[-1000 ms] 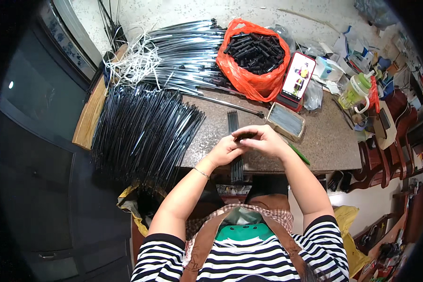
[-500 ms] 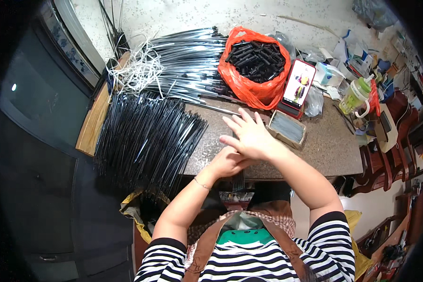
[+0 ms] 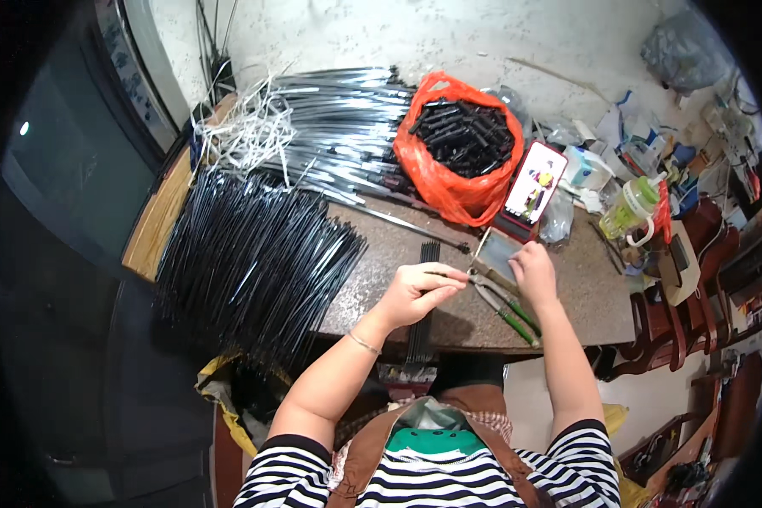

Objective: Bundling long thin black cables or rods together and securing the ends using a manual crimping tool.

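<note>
My left hand (image 3: 419, 292) is above several thin dark rods (image 3: 419, 343) that lie side by side across the table's front edge. Its fingers and thumb are drawn together, with something small and dark by the fingertips that I cannot make out. My right hand (image 3: 535, 273) reaches to the right side of a small open box (image 3: 493, 264) of thin grey pieces. Those fingers are curled together, and what they hold, if anything, is hidden. Between my hands lie pliers with green handles (image 3: 514, 320), jaws toward the box.
Left of my hands lies a large heap of black rods (image 3: 258, 254). Behind it are long shiny rods (image 3: 339, 110) and tangled white strips (image 3: 250, 131). A red bag (image 3: 427, 182) holds black tubular parts. A phone (image 3: 535, 186) and a green-lidded bottle (image 3: 631, 210) stand farther right.
My hands, crossed over each other before, have parted. The right one has moved right and down to the box, uncovering the pliers and rods. The view has shifted slightly.
</note>
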Action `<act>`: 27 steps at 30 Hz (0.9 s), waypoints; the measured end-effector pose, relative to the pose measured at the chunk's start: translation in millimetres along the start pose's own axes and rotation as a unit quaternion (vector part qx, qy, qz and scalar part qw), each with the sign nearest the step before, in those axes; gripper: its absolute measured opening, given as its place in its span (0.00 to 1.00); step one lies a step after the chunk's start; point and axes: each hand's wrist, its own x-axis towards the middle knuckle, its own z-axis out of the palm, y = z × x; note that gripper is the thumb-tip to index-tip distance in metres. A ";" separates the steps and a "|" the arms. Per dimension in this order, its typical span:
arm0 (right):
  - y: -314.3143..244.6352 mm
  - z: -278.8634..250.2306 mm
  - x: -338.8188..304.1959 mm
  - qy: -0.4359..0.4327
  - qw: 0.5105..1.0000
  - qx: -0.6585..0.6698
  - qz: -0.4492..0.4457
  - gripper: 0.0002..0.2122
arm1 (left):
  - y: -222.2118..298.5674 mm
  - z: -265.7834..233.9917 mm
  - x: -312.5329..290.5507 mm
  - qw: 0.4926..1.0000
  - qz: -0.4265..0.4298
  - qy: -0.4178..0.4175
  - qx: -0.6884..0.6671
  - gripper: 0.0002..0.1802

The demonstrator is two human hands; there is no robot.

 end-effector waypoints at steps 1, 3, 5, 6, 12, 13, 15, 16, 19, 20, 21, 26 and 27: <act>1.1 1.3 -2.9 -0.001 1.000 -0.018 -0.006 0.04 | -1.4 -0.2 0.7 1.000 0.006 0.002 0.007 0.06; 4.0 0.1 -3.1 0.004 1.000 -0.018 -0.006 0.04 | -4.9 1.2 0.5 1.000 0.016 -0.008 0.021 0.06; -2.1 1.4 1.0 0.009 1.000 -0.019 -0.009 0.04 | -5.2 1.5 -0.7 0.999 0.021 -0.004 0.043 0.06; -8.2 0.8 3.8 0.037 0.993 0.107 -0.013 0.03 | -4.4 2.5 0.5 0.999 0.017 -0.006 0.043 0.06; -71.4 -7.2 -11.6 0.001 0.957 0.286 -0.044 0.07 | -11.4 5.4 -1.7 0.997 0.023 -0.001 0.072 0.06; -72.5 -5.9 -12.3 0.013 0.963 0.269 -0.034 0.08 | -11.6 5.2 0.5 0.996 0.036 0.001 0.081 0.06; -75.9 -8.9 -11.9 0.024 0.970 0.237 -0.043 0.09 | -14.2 6.2 0.3 0.996 0.031 -0.001 0.084 0.05; -77.5 -9.1 -12.4 0.033 0.977 0.203 -0.053 0.09 | -16.0 6.1 -1.2 0.996 0.027 -0.001 0.085 0.05; -79.4 -7.6 -14.2 0.029 0.979 0.190 -0.060 0.10 | -16.1 6.3 -4.2 0.996 0.036 0.004 0.086 0.04; -80.0 -7.8 -14.7 0.029 0.979 0.191 -0.060 0.10 | -15.8 6.7 -4.7 0.996 0.035 0.005 0.087 0.04; -81.2 -7.9 -14.7 0.029 0.979 0.190 -0.067 0.10 | -15.8 6.7 -5.4 0.995 0.039 0.005 0.090 0.04; -81.0 -11.5 -10.9 0.021 0.968 0.217 -0.127 0.09 | -15.1 4.9 -9.7 0.992 0.059 0.004 0.111 0.04; -80.2 -15.3 -8.9 -0.002 0.974 0.182 -0.133 0.10 | -12.9 6.1 -9.9 0.993 0.051 -0.003 0.106 0.04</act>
